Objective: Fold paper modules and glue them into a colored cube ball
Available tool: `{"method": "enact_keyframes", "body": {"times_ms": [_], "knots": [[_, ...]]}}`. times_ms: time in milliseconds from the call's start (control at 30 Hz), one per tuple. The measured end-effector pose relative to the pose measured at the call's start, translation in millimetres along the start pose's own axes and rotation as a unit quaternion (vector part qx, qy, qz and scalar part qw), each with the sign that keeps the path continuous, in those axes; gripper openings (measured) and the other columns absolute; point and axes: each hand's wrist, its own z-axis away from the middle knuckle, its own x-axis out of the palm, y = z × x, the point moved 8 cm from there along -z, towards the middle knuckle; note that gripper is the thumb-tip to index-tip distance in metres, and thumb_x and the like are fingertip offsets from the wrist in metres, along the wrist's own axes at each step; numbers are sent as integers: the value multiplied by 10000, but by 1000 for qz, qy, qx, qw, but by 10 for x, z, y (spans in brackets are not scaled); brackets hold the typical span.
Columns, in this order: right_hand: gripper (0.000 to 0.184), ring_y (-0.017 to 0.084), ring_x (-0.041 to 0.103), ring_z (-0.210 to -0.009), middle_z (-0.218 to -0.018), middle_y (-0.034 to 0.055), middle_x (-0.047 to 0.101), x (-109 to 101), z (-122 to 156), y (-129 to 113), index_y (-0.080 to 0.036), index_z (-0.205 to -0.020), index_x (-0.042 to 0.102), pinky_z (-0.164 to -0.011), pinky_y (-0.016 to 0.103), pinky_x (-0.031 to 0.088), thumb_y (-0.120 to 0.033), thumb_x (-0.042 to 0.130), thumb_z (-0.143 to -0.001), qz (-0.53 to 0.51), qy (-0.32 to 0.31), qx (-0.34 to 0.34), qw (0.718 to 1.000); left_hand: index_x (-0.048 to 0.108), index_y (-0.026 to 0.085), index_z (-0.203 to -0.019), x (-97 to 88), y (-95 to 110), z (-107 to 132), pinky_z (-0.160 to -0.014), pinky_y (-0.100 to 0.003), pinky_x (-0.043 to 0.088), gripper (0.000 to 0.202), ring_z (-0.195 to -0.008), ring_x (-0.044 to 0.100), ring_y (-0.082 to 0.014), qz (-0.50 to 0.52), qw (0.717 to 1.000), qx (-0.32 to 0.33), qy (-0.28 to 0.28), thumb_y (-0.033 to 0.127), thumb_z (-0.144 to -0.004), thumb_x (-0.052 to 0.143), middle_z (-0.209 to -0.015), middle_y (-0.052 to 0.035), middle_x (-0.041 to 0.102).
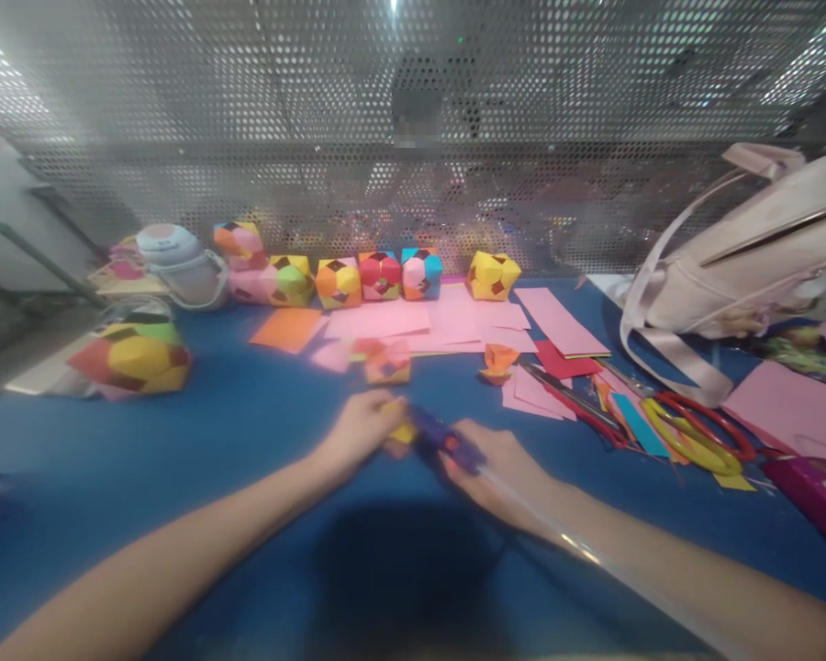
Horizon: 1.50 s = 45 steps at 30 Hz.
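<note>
In the middle of the blue table [262, 514], my left hand [366, 424] pinches a small yellow folded paper piece [405, 430]. My right hand [499, 464] is wrapped round a dark blue hot glue gun [447, 441], and a long clear glue stick [578, 543] trails from its back over my forearm. The gun's front end is close to the yellow paper; blur hides whether they touch. Just beyond my left hand sits a pink and orange folded paper piece [386, 365]. An orange folded paper piece [499, 361] stands beyond the gun.
Several colourful paper balls, including a yellow one [494, 275], line the back by a perforated metal panel [303, 101]. Pink paper sheets [447, 317] lie before them. Scissors with yellow handles [692, 441] and a pale backpack [736, 257] are right; a white lidded bottle [179, 262] stands left.
</note>
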Motion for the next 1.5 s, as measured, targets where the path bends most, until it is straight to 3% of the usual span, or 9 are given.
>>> {"method": "enact_keyframes", "body": {"times_ms": [967,1500], "knots": [[20,116,545,-482,-639,6,604,-27,1,-34,-188,-780,512,-460,203,344,-197,495,-774,18,7,-20,1000,537,142,-662,14,-6,-3,-397,-224,521,153,-422,621,-139,-4,1000,-3,-10,248,-718,631,-524,-9,628],[102,125,533,-465,-598,4,597,-88,-23,19,-207,-721,487,-459,216,375,-284,476,-788,-29,11,43,999,545,140,-650,26,26,12,-393,-219,518,90,-408,609,-128,9,1000,-1,-8,185,-707,598,-515,-7,626]]}}
